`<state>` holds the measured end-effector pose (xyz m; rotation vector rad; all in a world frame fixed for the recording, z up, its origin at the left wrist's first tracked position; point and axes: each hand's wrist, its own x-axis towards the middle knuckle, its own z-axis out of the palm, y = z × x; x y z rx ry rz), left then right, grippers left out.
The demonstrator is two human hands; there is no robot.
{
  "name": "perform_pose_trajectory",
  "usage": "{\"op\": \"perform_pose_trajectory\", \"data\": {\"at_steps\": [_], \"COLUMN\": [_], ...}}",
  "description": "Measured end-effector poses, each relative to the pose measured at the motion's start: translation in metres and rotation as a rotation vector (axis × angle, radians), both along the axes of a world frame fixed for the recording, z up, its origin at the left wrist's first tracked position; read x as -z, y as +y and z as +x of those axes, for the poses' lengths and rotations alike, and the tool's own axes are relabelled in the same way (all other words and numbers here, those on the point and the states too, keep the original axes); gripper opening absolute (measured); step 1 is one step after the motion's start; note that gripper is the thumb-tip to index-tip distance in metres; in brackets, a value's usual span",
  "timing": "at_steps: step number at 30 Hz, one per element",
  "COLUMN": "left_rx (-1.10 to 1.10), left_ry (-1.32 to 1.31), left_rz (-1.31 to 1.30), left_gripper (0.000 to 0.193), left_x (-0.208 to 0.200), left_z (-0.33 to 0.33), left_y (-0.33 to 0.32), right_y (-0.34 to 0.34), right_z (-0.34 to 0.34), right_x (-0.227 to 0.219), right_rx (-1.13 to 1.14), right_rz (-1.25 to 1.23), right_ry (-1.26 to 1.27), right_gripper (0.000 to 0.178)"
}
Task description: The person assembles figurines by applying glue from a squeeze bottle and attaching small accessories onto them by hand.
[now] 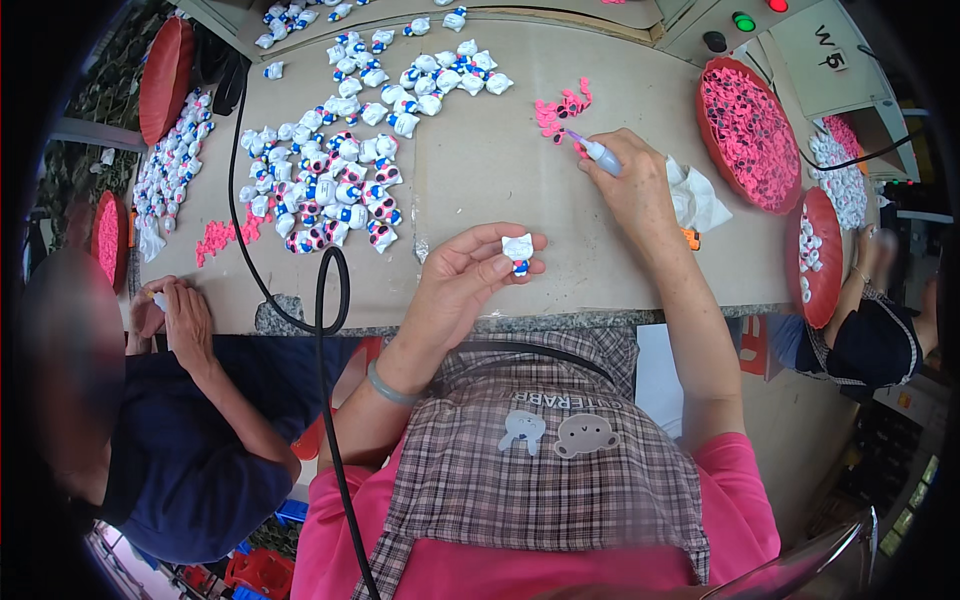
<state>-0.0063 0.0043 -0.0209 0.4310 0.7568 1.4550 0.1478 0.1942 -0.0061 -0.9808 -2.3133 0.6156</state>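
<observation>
Between the thumb and fingers of my left hand (458, 282) is a small white cat-shaped figurine (518, 248) with a blue lower body, upright above the table's near edge. My right hand (638, 185) is closed around a small squeeze bottle (602, 156) with a thin purple tip. That tip points up and left, at a loose cluster of small pink pieces with dark ovals (572, 102); whether it touches one I cannot tell. A crumpled white tissue (696, 198) lies beside my right wrist, with a small orange object (691, 238) below it.
Many similar figurines (330, 190) cover the table's left side, some with pink-and-dark pieces on them. A red tray (708, 130) of pink pieces and another red tray (818, 290) stand right. A black cable (322, 300) hangs at left. Co-workers' hands (185, 315) work on both sides.
</observation>
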Motion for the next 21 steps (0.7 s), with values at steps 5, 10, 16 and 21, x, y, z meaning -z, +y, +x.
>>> {"op": "perform_pose_trajectory", "data": {"at_steps": [5, 10, 16, 21], "left_rx": [0.011, 0.005, -0.026, -0.075], "left_ry": [0.021, 0.011, 0.055, 0.121], "left_rz": [-0.003, 0.009, 0.001, 0.008], "left_gripper": [0.031, 0.034, 0.034, 0.033], "left_x": [0.000, 0.001, 0.003, 0.002], "left_z": [0.000, 0.000, 0.003, 0.010], "left_y": [-0.001, -0.001, -0.001, 0.001], "right_y": [0.006, -0.007, -0.041, -0.067], "right_z": [0.000, 0.011, 0.018, 0.020], "right_x": [0.005, -0.007, -0.020, -0.028], "right_rx": [-0.007, 0.094, -0.064, -0.145], "right_rz": [0.069, -0.723, -1.052, -1.124], "right_ry": [-0.076, 0.149, 0.435, 0.496], "right_gripper": [0.010, 0.008, 0.009, 0.007]}}
